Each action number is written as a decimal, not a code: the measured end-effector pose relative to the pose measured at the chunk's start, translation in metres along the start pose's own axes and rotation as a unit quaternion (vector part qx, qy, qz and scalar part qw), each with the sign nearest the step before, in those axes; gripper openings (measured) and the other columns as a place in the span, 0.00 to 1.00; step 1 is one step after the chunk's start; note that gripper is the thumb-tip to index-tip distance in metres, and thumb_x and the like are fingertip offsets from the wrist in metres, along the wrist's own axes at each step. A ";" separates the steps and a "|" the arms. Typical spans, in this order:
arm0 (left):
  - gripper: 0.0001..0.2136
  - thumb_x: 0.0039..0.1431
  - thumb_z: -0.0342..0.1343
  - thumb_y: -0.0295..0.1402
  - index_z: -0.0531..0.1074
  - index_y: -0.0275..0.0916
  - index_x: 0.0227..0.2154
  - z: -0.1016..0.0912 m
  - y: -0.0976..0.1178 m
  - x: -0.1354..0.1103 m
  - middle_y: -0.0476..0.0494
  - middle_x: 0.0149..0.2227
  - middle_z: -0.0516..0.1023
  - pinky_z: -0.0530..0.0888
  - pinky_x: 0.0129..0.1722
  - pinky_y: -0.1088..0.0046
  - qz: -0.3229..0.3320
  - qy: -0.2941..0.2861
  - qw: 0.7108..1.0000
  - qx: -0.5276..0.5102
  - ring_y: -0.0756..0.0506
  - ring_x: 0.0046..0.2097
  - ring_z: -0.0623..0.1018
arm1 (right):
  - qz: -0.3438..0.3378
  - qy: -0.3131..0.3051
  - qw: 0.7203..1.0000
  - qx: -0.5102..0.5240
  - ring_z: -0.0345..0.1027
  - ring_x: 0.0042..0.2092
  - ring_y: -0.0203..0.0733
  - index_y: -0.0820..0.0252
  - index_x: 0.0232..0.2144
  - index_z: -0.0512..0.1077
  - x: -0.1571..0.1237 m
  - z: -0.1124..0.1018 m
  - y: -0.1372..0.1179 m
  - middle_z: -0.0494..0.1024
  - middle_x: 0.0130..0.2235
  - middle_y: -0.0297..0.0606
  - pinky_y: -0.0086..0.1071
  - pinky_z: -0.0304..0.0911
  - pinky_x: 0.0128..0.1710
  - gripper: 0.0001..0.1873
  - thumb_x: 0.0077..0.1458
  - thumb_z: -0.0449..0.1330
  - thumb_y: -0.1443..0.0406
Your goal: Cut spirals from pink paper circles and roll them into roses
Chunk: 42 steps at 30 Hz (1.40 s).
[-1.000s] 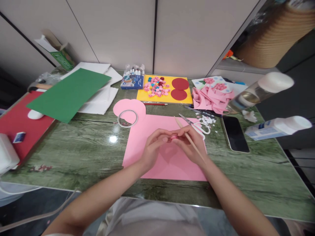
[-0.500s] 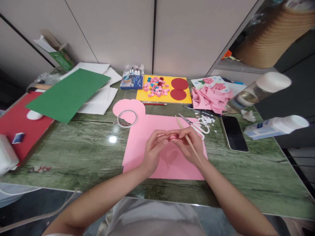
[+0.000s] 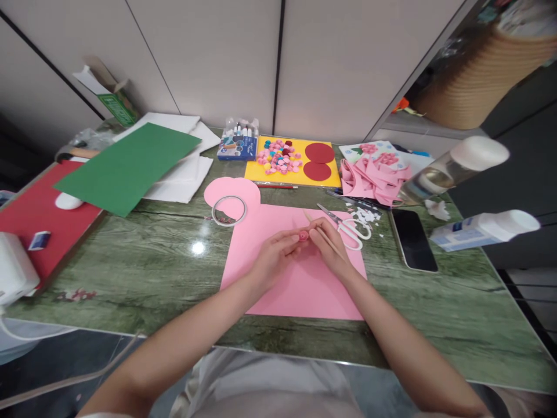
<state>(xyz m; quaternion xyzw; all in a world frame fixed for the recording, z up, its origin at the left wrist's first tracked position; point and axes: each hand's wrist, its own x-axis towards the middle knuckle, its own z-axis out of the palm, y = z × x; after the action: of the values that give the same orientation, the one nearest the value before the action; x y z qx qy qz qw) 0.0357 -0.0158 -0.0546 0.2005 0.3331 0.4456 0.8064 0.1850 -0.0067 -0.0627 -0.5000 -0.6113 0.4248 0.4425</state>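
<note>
Left grip (image 3: 275,253) pinching pink coil (image 3: 303,235); right grip (image 3: 329,252) at coil's edge, holding wooden stick (image 3: 329,241). Light, even pressure advisable: layers could loosen.

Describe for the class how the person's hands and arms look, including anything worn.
The left hand and right hand show no gloves, rings or watch. Both forearms are uncovered; a whitish sleeve edge just shows at bottom left.
</note>
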 end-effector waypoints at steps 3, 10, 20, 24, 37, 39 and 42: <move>0.09 0.46 0.59 0.29 0.74 0.35 0.33 -0.001 0.003 0.001 0.44 0.34 0.76 0.65 0.39 0.74 0.023 0.002 1.000 0.019 0.51 0.36 0.73 | 0.011 0.007 0.999 0.031 0.68 0.36 0.41 0.56 0.31 0.63 0.000 0.001 0.002 0.70 0.32 0.35 0.38 0.65 0.37 0.10 0.55 0.51 0.56; 0.13 0.42 0.62 0.32 0.72 0.35 0.33 -0.002 0.004 0.001 0.46 0.30 0.76 0.66 0.36 0.73 0.071 0.052 0.991 0.097 0.52 0.31 0.73 | 0.042 -0.016 0.991 0.125 0.71 0.38 0.43 0.54 0.32 0.62 -0.005 0.004 -0.005 0.74 0.37 0.38 0.42 0.68 0.40 0.09 0.55 0.52 0.56; 0.12 0.45 0.59 0.29 0.64 0.37 0.33 0.005 0.004 -0.006 0.50 0.26 0.74 0.68 0.33 0.75 0.130 0.027 0.964 0.230 0.51 0.31 0.73 | 0.037 -0.012 0.994 0.103 0.71 0.39 0.43 0.55 0.32 0.63 -0.007 0.004 -0.007 0.74 0.37 0.38 0.40 0.68 0.40 0.10 0.55 0.52 0.55; 0.11 0.44 0.60 0.28 0.63 0.37 0.31 0.007 0.004 -0.008 0.50 0.27 0.74 0.68 0.35 0.74 0.134 0.000 0.965 0.224 0.52 0.32 0.73 | 0.029 -0.011 0.996 0.086 0.71 0.37 0.42 0.55 0.32 0.63 -0.007 0.004 -0.009 0.73 0.36 0.37 0.39 0.68 0.38 0.10 0.55 0.52 0.55; 0.10 0.44 0.60 0.32 0.69 0.36 0.30 -0.002 0.001 0.002 0.46 0.31 0.75 0.66 0.37 0.72 0.078 -0.006 0.990 0.115 0.52 0.32 0.73 | 0.033 0.001 0.999 0.034 0.69 0.37 0.43 0.55 0.32 0.63 -0.007 0.003 -0.004 0.71 0.33 0.37 0.40 0.67 0.38 0.11 0.55 0.50 0.54; 0.09 0.45 0.60 0.32 0.69 0.36 0.30 -0.002 0.002 0.002 0.47 0.32 0.75 0.65 0.36 0.74 0.093 -0.006 0.988 0.125 0.53 0.32 0.71 | 0.032 -0.005 0.998 0.044 0.69 0.36 0.42 0.54 0.32 0.63 -0.007 0.003 -0.004 0.72 0.33 0.36 0.39 0.67 0.38 0.11 0.55 0.50 0.54; 0.09 0.46 0.59 0.33 0.71 0.37 0.31 -0.002 0.004 0.002 0.46 0.35 0.75 0.65 0.34 0.75 0.092 -0.010 0.984 0.150 0.53 0.32 0.71 | 0.023 -0.003 0.999 0.040 0.69 0.35 0.42 0.55 0.32 0.63 -0.007 0.003 -0.006 0.71 0.33 0.36 0.38 0.67 0.38 0.11 0.55 0.50 0.55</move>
<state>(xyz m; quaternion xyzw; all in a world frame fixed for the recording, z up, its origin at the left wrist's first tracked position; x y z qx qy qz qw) 0.0321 -0.0122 -0.0541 0.3531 0.3685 0.4611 0.7259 0.1810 -0.0142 -0.0584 -0.4940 -0.5836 0.4609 0.4505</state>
